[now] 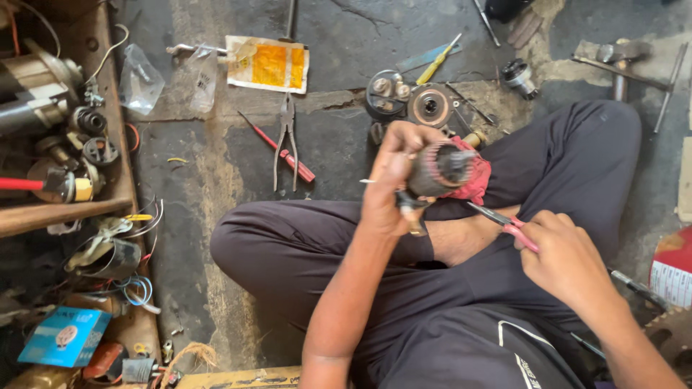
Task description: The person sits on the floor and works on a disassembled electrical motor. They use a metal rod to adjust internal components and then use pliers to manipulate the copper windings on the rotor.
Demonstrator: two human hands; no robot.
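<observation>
Two bare hands mid-repair: left hand (pixel 389 189) grips motor armature (pixel 437 170), right hand (pixel 564 253) clamps red-handled pliers (pixel 504 220) at four o'clock, parts unassembled.

Motor repair workshop, floor-level.
Cracked concrete floor (pixel 346 43) strewn with pliers (pixel 287 140), red screwdriver (pixel 281 151), motor parts (pixel 411 101), hammer (pixel 620 61); wooden shelf (pixel 65 209) of armatures, loose wires (pixel 137 288).
</observation>
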